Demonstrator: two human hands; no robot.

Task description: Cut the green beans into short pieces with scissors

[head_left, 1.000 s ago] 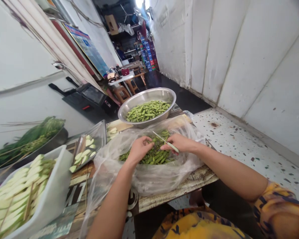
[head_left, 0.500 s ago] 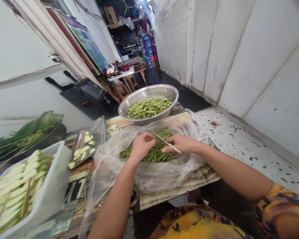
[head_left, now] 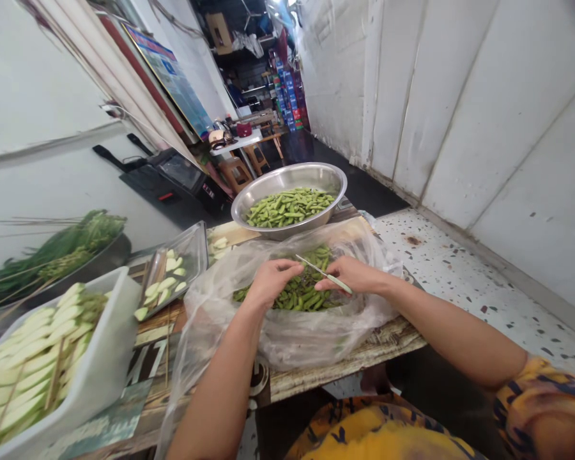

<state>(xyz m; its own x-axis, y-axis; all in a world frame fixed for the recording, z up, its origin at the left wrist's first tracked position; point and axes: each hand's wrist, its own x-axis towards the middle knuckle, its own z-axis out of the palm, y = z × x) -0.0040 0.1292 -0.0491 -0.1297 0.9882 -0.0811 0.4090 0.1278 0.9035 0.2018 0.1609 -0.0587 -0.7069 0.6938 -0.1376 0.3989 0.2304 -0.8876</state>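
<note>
My right hand (head_left: 349, 275) is closed around a small knife (head_left: 336, 283) with a pale green handle, its thin blade pointing left and away from me. Facing it, my left hand (head_left: 278, 278) has its thumb and fingers pinched together near the blade tip; whatever is between them is too small to make out. Both hands hover over green soybean pods (head_left: 301, 300) heaped in a spread-open clear plastic bag (head_left: 311, 348). Just beyond the bag, a steel basin (head_left: 249, 207) holds more pods (head_left: 290, 207).
A white tub (head_left: 117, 332) of pale green vegetable slices on skewers stands at the left. Near it are a metal tray (head_left: 199, 255) with slices and a dark bowl (head_left: 117, 252) of leafy greens. The wooden table edge (head_left: 345, 370) runs before me.
My left fingers have straightened slightly and come closer to the blade tip. The knife stays in my right hand. The whole view has shifted a little.
</note>
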